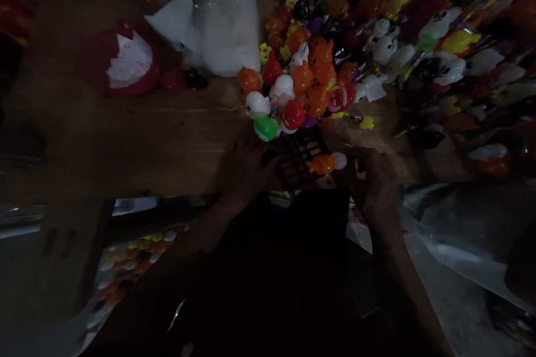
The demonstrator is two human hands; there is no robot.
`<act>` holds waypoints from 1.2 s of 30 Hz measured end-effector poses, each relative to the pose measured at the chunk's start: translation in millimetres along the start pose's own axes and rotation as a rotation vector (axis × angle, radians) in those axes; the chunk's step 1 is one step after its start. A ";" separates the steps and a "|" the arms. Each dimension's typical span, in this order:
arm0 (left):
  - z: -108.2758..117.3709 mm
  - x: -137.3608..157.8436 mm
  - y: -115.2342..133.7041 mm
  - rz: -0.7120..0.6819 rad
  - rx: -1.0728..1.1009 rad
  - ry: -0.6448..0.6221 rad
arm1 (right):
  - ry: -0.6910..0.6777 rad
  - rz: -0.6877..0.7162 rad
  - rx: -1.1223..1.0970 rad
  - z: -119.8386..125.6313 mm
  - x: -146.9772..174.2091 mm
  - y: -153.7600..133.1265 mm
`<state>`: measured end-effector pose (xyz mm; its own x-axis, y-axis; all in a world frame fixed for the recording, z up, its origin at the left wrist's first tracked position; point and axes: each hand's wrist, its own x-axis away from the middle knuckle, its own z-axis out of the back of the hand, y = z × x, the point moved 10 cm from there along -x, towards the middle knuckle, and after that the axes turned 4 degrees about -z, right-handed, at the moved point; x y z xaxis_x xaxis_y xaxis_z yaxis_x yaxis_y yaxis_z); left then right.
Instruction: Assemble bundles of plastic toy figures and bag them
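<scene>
The light is dim. My left hand [248,166] lies at the left side of a black grid tray [299,152], fingers stretched out and thumb apart. On the tray's right part rests a small orange plastic figure [322,164] with a whitish round end. Just right of that figure is my right hand [378,174], its fingers curled and pinched together; what they hold, if anything, is too dark to make out. A green toy piece [265,129] and a red toy piece [293,115] lie behind the tray in a pile of small plastic figures.
A large heap of colourful figures [385,47] covers the table's right and back. Clear plastic bags [229,17] and a red bowl [94,70] with white slips stand at the back left. Below the wooden table [167,139], more small figures [125,273] lie at lower left.
</scene>
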<state>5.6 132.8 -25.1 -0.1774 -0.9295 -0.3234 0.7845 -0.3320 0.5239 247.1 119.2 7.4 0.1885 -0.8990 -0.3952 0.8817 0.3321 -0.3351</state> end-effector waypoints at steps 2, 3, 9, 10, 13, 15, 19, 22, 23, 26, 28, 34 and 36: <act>-1.0 -0.4 0.1 0.002 0.003 -0.025 | -0.003 -0.060 0.023 -3.9 4.6 -1.7; -1.3 -0.4 -0.8 0.010 0.003 -0.031 | -0.007 -0.087 0.042 -6.1 6.3 -3.2; -5.7 0.4 -7.0 0.037 0.022 -0.012 | -0.069 -0.094 0.179 -14.4 6.5 -26.0; -6.0 0.5 -7.7 0.040 0.019 -0.003 | -0.093 -0.086 0.190 -16.1 6.1 -28.8; -6.0 0.8 -7.1 0.038 0.014 0.016 | -0.126 -0.117 0.224 -18.2 5.3 -28.4; -5.4 0.8 -6.0 0.033 0.022 0.027 | -0.132 -0.162 0.257 -19.3 5.2 -24.6; -6.5 0.0 -5.6 0.034 0.032 0.015 | -0.150 -0.244 0.290 -24.1 5.0 -19.2; -7.2 -0.4 -6.6 0.045 0.003 -0.026 | -0.152 -0.318 0.239 -22.9 3.8 -16.5; -6.2 -0.3 -6.2 0.042 -0.011 -0.037 | -0.160 -0.327 0.200 -21.7 3.2 -17.0; -2.1 0.8 0.2 -0.022 -0.023 -0.073 | -0.190 -0.260 0.022 -14.6 0.3 -25.2; 0.7 2.1 4.3 -0.069 -0.006 -0.080 | -0.181 -0.182 -0.083 -6.1 -1.5 -31.5; -4.5 1.6 -5.1 -0.003 0.020 -0.058 | -0.016 -0.113 -0.483 -4.0 -7.1 -42.1; -7.3 0.3 -8.7 0.030 0.030 -0.045 | 0.082 -0.191 -0.577 -14.2 -6.2 -38.5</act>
<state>3.1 136.5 -35.5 -0.1810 -0.9453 -0.2714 0.7718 -0.3075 0.5565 205.8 116.0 10.6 -0.0043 -0.9407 -0.3392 0.5160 0.2884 -0.8065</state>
